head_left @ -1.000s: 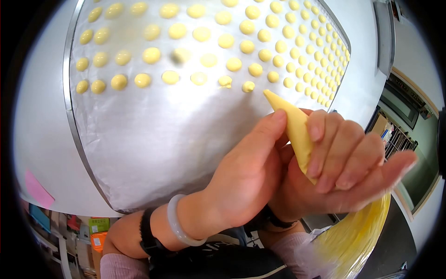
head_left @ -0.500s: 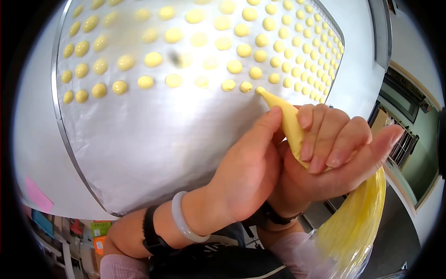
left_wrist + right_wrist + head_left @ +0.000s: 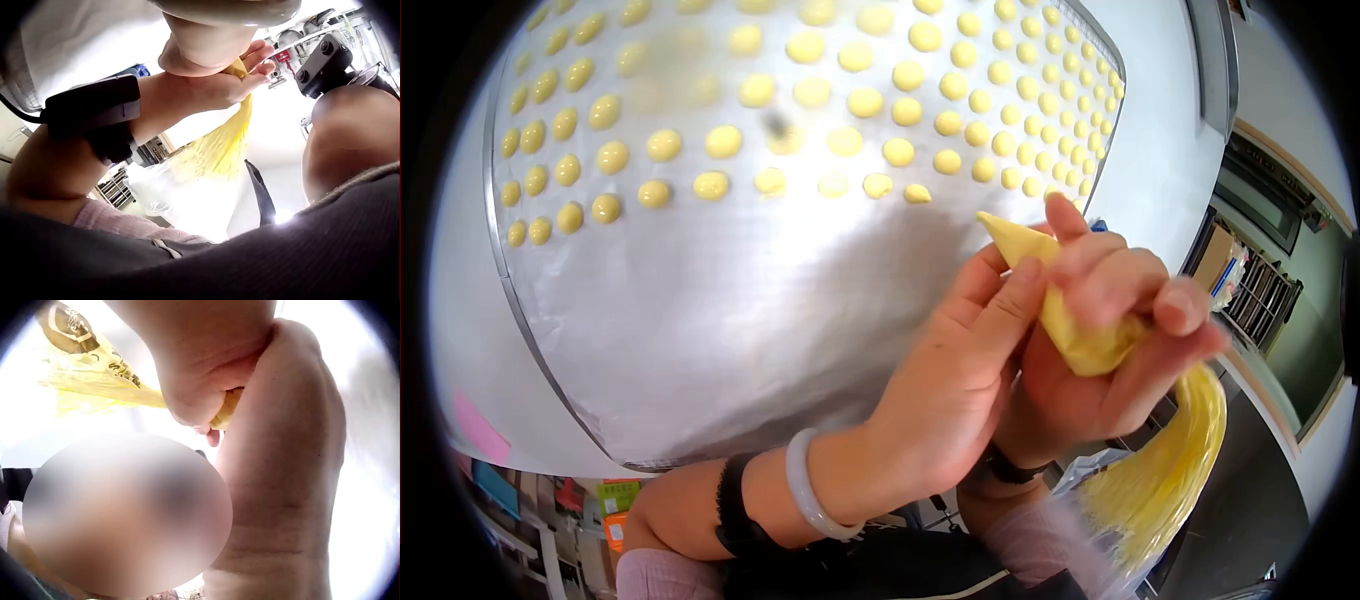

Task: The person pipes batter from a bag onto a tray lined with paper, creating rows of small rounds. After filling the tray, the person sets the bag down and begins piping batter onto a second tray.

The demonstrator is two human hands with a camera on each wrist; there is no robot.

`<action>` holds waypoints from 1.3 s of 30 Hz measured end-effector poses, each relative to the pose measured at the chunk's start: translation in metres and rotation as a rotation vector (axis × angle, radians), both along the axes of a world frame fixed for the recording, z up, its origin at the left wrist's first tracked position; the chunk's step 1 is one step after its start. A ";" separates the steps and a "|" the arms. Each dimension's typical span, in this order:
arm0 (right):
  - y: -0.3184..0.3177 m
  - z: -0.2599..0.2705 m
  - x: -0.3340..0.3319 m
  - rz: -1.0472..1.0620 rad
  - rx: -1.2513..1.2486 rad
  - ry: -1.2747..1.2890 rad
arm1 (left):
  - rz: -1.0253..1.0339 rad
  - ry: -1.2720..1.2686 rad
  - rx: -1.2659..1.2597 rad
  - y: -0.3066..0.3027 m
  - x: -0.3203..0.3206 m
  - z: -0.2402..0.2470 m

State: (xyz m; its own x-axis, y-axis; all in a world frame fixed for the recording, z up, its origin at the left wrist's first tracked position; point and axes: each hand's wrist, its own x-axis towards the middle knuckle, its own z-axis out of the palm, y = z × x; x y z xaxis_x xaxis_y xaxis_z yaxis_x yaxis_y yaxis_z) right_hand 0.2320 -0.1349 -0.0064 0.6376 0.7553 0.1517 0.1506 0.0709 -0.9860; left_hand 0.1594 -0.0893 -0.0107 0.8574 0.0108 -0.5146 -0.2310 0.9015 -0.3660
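Note:
A piping bag (image 3: 1010,243) of yellow batter points its tip up and left, over the tray's paper just right of a small pointed dab (image 3: 917,194). My left hand (image 3: 945,375) holds the bag near its tip, the thumb lying along it. Behind it, my right hand (image 3: 1110,330) curls blurred, loosened fingers around the fuller part. The bag's long tail (image 3: 1180,470) hangs below that hand; the left wrist view shows this yellow tail (image 3: 219,140) too. In the right wrist view, a bit of the bag (image 3: 228,409) shows between the hands, whose fingers are mostly hidden.
Rows of round yellow dabs (image 3: 723,141) cover the upper part of the lined tray (image 3: 670,330). A pink paper (image 3: 480,428) lies at the table's left. Shelves with boxes (image 3: 617,495) stand below left, a rack (image 3: 1262,297) at the right.
The tray has shifted left in the head view. The bag's tip, at a dab half a second ago, now stands apart from it. My right fingers have loosened, showing more of the bag.

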 end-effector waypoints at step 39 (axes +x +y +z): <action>-0.019 -0.005 0.021 -0.157 0.189 0.274 | -0.099 -0.030 0.021 -0.022 0.018 -0.016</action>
